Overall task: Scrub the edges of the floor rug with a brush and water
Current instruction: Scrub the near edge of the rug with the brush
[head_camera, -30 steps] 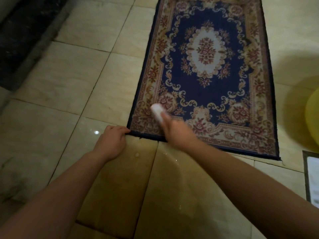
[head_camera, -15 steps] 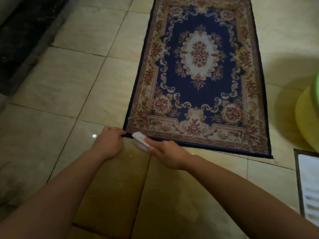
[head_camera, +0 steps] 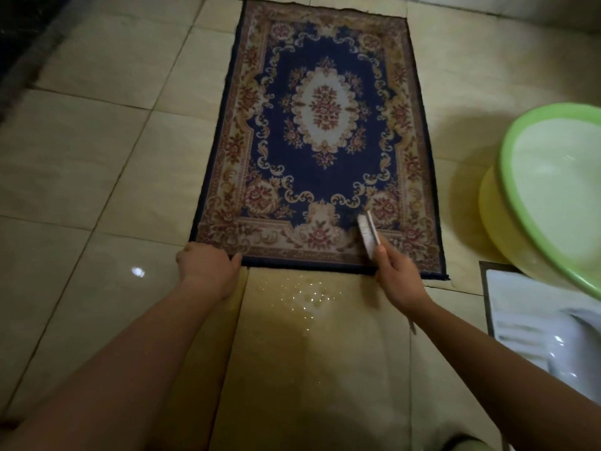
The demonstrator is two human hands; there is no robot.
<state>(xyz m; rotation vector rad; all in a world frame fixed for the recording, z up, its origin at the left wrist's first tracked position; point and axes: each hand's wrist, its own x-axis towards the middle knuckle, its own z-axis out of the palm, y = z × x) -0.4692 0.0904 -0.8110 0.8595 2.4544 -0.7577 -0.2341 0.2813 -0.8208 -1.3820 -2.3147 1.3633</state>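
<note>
A dark blue floor rug (head_camera: 325, 151) with a cream and red floral pattern lies flat on the tiled floor, running away from me. My left hand (head_camera: 208, 266) pinches the rug's near left corner against the floor. My right hand (head_camera: 398, 278) grips a white scrubbing brush (head_camera: 368, 232), which rests bristles down on the rug's near border, right of the middle. Water droplets (head_camera: 302, 297) glisten on the tile just in front of the near edge.
A green-rimmed yellow basin (head_camera: 520, 203) stands on the floor to the right of the rug. A white squat toilet pan (head_camera: 540, 317) with a dark frame sits at the lower right. A dark strip (head_camera: 22, 37) runs along the upper left.
My right hand has swept the brush from the near left corner to the right along the near border. More water now shows on the tile. My left hand stays on the corner.
</note>
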